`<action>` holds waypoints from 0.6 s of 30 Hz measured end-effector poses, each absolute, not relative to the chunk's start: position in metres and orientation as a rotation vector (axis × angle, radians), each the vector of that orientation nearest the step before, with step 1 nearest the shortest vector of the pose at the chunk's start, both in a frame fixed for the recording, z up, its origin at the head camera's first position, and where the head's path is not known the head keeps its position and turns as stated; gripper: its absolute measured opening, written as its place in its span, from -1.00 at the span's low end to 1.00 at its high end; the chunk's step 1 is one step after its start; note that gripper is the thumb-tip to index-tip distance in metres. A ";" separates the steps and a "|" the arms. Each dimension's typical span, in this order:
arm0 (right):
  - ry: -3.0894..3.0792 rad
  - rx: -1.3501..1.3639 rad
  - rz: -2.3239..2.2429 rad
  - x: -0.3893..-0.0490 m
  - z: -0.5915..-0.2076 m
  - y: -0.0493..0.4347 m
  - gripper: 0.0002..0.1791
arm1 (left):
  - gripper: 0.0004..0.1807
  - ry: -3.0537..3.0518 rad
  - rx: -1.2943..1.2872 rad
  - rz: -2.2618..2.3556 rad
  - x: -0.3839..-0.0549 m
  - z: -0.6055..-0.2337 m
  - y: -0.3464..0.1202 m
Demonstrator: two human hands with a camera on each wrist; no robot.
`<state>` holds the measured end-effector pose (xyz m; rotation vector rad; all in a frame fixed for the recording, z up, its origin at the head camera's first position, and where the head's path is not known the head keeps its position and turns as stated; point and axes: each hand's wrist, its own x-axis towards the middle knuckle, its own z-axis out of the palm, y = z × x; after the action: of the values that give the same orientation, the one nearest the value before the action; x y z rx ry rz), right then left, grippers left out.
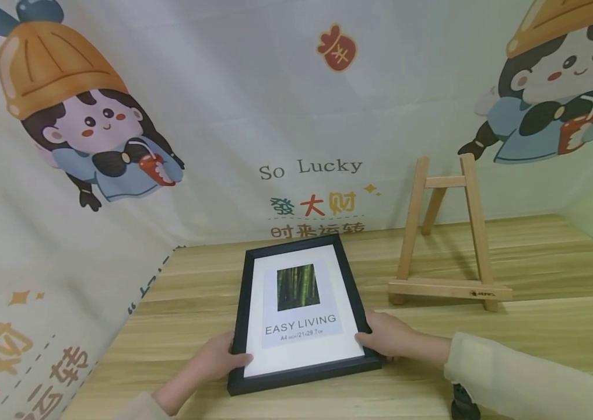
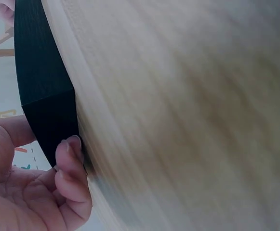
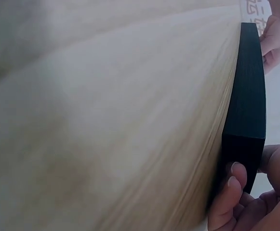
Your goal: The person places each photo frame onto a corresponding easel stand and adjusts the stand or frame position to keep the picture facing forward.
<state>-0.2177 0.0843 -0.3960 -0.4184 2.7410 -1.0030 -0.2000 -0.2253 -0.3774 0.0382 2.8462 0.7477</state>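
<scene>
A black picture frame (image 1: pixel 304 382) with a white mat and a bamboo picture marked "EASY LIVING" lies face up, a little turned, at the front of the table. My left hand (image 1: pixel 214 356) grips its left side near the front corner, thumb over the front face. On the opposite side my right hand (image 1: pixel 390 335) holds the right edge, its thumb also on the face. The left wrist view shows curled fingers (image 2: pixel 72 178) under the frame's side (image 2: pixel 46 62). Likewise, fingertips (image 3: pixel 231 192) curl against the side (image 3: pixel 248 86) in the right wrist view.
A small wooden easel (image 1: pixel 445 286) stands on the wood-grain table (image 1: pixel 170 309), behind and right of the frame. Printed cloth (image 1: pixel 223 116) hangs along the back and left. A small black object (image 1: pixel 464 402) shows below the right sleeve at the front edge.
</scene>
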 end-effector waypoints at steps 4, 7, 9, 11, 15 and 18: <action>2.757 -0.417 -1.006 -0.217 -0.396 0.084 -0.75 | -0.49 2.843 0.024 0.751 -0.200 -0.378 -0.226; 2.764 -0.421 -1.007 -0.218 -0.397 0.084 -0.76 | -0.49 2.836 0.020 0.759 -0.200 -0.377 -0.226; 2.768 -0.436 -1.011 -0.218 -0.397 0.083 -0.75 | -0.50 2.832 0.020 0.764 -0.200 -0.376 -0.225; 2.762 -0.440 -1.027 -0.219 -0.396 0.084 -0.78 | -0.51 2.825 0.016 0.782 -0.200 -0.375 -0.225; 2.745 -0.408 -1.055 -0.219 -0.391 0.085 -0.89 | -0.54 2.800 -0.005 0.848 -0.200 -0.373 -0.226; 2.752 -0.398 -1.059 -0.220 -0.386 0.086 -0.91 | -0.53 2.776 -0.035 0.903 -0.201 -0.373 -0.228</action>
<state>-0.2197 0.0857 -0.3864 -0.3977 2.7518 -1.0590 -0.2009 -0.2277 -0.3727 -0.0355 2.7757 0.9029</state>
